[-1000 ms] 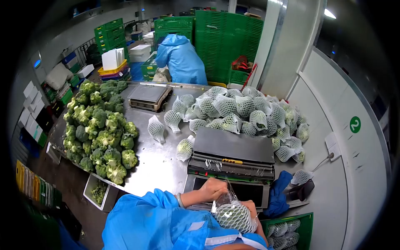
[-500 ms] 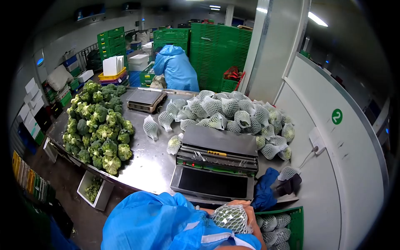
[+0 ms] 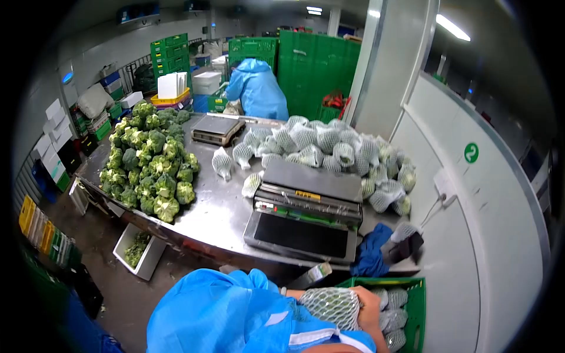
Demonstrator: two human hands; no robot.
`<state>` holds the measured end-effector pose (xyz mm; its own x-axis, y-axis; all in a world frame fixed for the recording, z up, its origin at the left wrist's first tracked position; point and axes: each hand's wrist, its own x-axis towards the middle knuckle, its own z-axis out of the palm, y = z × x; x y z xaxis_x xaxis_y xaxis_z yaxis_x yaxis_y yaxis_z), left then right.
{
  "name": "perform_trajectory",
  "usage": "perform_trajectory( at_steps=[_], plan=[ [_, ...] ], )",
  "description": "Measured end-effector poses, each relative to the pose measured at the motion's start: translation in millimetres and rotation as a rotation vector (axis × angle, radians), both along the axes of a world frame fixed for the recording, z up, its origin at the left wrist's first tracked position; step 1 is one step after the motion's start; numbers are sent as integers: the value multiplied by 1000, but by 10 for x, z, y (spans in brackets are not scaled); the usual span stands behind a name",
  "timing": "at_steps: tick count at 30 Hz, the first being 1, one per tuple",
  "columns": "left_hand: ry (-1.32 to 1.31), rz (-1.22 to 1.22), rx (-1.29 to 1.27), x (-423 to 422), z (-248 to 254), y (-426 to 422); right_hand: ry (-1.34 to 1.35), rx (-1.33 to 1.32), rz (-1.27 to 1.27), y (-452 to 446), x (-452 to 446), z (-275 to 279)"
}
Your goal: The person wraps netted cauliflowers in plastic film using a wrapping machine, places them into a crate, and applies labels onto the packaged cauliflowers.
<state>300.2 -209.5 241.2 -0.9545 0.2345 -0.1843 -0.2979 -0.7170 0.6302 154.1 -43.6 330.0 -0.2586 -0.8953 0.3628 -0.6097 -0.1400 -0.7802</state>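
The person's right hand (image 3: 368, 309) curls its fingers inward, its forearm (image 3: 379, 340) bare; opposite, the left hand (image 3: 296, 293) is mostly hidden, its wrist (image 3: 288, 292) beyond a blue sleeve (image 3: 238, 288).

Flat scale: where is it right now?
In the head view, the flat scale sits at the far side of the metal table, between the broccoli pile on the left and the netted bundles on the right.
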Motion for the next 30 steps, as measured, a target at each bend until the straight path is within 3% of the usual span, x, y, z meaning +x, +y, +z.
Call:
perform_trajectory(
  at_steps=[1, 2, 4, 5, 7, 9, 11, 12, 14, 15, 17, 18, 20, 21, 23, 25, 27, 29, 30],
  plan=[
    [-9, 8, 42, -50, 37, 78, -81, 104, -49, 122, -40, -94],
    [-19, 10, 91, -101, 115, 152, -344, 166, 27, 268, -96, -144],
    [-89, 13, 203, -198, 220, 315, -455, 190, 137, 503, -168, -243],
    [-153, 21, 257, -250, 260, 394, -305, 172, 166, 591, -175, -322],
    [-326, 123, 320, -342, 327, 527, -323, 257, 83, 725, -37, -377],
    [-468, 198, 222, -403, 221, 614, -516, 163, -34, 910, -23, -820],
    [-497, 206, 9, -156, -278, 548, -703, 225, -106, 1138, -54, -1074],
    [-555, 199, -90, -260, -253, 623, -758, 117, -260, 1233, -17, -1187],
    [-575, 183, -239, -548, -291, 801, -591, -6, -712, 1490, 39, -1117],
    [-568, 119, -173, -664, -156, 972, -458, 21, -748, 1609, 83, -1017],
    [-428, -136, -54, -973, -331, 1197, -170, -15, -802, 1704, 239, -1041],
    [-359, -219, -138, -1092, -407, 1356, 37, 76, -894, 1744, 298, -1081],
    [-229, -447, -180, -1349, -599, 1650, -56, 43, -1121, 2083, 339, -1113],
    [-3, -511, -229, -1567, -571, 1944, -88, 26, -1222, 2324, 324, -1135],
    [1, -737, -213, -1969, -586, 2316, -304, -133, -1304, 2957, 382, -1399],
    [310, -776, -730, -2367, -1050, 2753, -806, -527, -1385, 3367, 548, -1592],
    [890, -549, -1258, -2592, -1450, 3266, -929, -695, -1492, 3693, 643, -1766],
    [1440, -391, -1358, -2720, -1710, 3795, -793, -512, -1621, 3853, 583, -1773],
    [1560, -371, -1406, -2732, -1853, 4046, -709, -409, -1662, 3921, 504, -1806]
  ],
)
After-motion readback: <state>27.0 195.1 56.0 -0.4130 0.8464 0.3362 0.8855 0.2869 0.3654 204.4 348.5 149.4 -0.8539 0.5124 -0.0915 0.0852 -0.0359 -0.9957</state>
